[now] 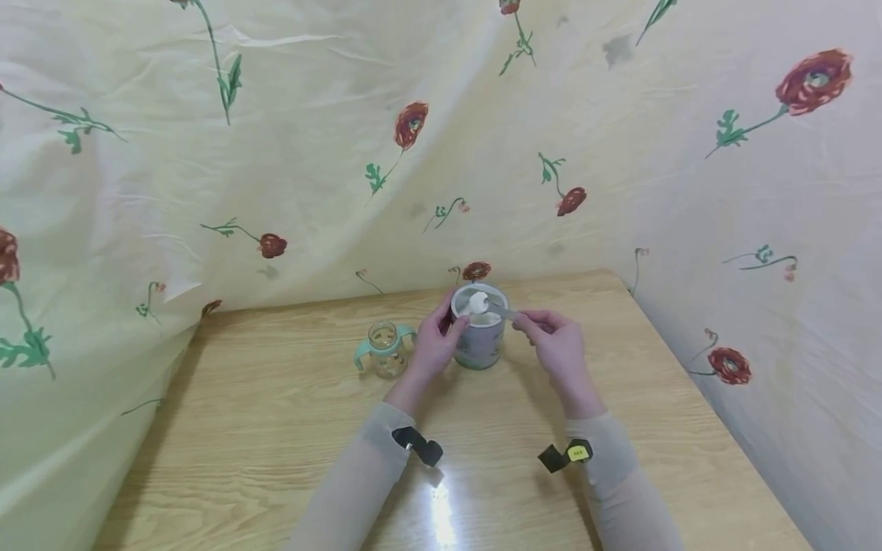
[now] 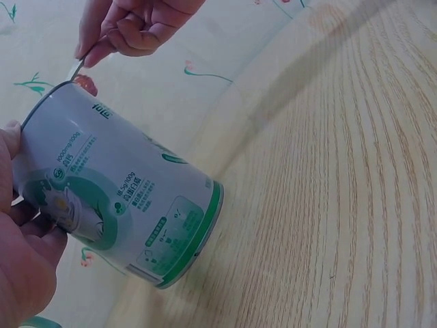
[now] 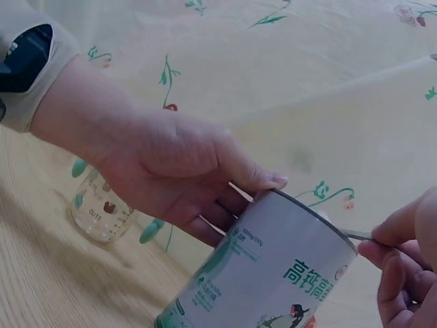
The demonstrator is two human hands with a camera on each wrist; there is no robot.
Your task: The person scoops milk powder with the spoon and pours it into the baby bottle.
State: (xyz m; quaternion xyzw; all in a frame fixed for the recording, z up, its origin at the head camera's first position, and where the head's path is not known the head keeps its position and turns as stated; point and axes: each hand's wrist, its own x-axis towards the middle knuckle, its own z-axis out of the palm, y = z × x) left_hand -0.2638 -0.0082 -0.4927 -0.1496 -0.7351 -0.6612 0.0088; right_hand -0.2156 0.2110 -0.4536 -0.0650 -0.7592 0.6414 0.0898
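Note:
My left hand point(image 1: 432, 344) grips the side of a milk powder can point(image 1: 478, 350), thumb at its rim and fingers round the far side. The can is white with green print and has no lid on. Between thumb and fingers, my right hand point(image 1: 560, 348) pinches the handle of a scoop point(image 1: 506, 312). White powder point(image 1: 478, 301) is heaped in the scoop's bowl, at the can's mouth in the head view. Both wrist views show the scoop handle point(image 3: 356, 234) crossing the can's rim; the bowl is hidden there.
A clear baby bottle point(image 1: 387, 358) with mint-green handles and no cap stands left of the can, close to my left hand. Behind the wooden table point(image 1: 276, 428) hangs a flowered cloth point(image 1: 310, 153), which also runs along both sides.

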